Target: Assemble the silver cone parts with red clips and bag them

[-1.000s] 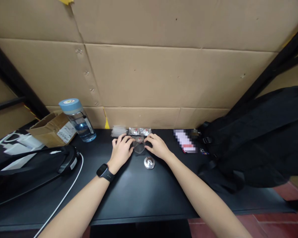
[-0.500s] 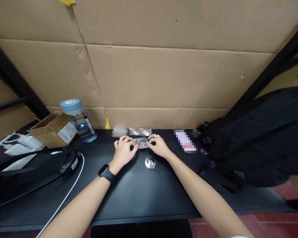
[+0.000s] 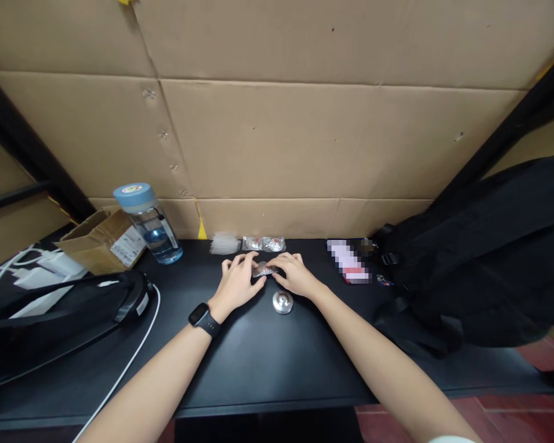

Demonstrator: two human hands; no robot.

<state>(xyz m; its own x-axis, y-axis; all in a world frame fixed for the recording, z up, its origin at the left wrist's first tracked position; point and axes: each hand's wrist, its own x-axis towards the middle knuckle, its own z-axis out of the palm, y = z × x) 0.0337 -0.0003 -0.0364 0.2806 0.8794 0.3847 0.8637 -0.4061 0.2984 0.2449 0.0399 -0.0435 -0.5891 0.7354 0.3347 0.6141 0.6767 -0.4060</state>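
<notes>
A small clear plastic packet (image 3: pixel 262 269), with something shiny and reddish in it, lies on the black table between my hands. My left hand (image 3: pixel 238 284) has its fingers closed on the packet's left end, and my right hand (image 3: pixel 297 275) pinches the right end. Fingers cover much of it. Just in front of my right hand sits a round, silvery metal disc (image 3: pixel 283 302) with a raised centre, unwrapped. Behind the hands lie two similar discs in clear wrappers, a left wrapped disc (image 3: pixel 253 243) and a right wrapped disc (image 3: pixel 274 244), beside a stack of clear plastic bags (image 3: pixel 224 243).
On the left stand a blue-lidded water bottle (image 3: pixel 158 237), an open cardboard box (image 3: pixel 102 237) and a black bag (image 3: pixel 74 320) with a white cable (image 3: pixel 141 344). A blurred phone-like object (image 3: pixel 349 261) and a black backpack (image 3: pixel 480 264) are on the right. Cardboard (image 3: pixel 268 141) walls the back.
My fingers have come closer together over the packet and now hide more of it. The view has shifted slightly; the loose metal disc stays in its place.
</notes>
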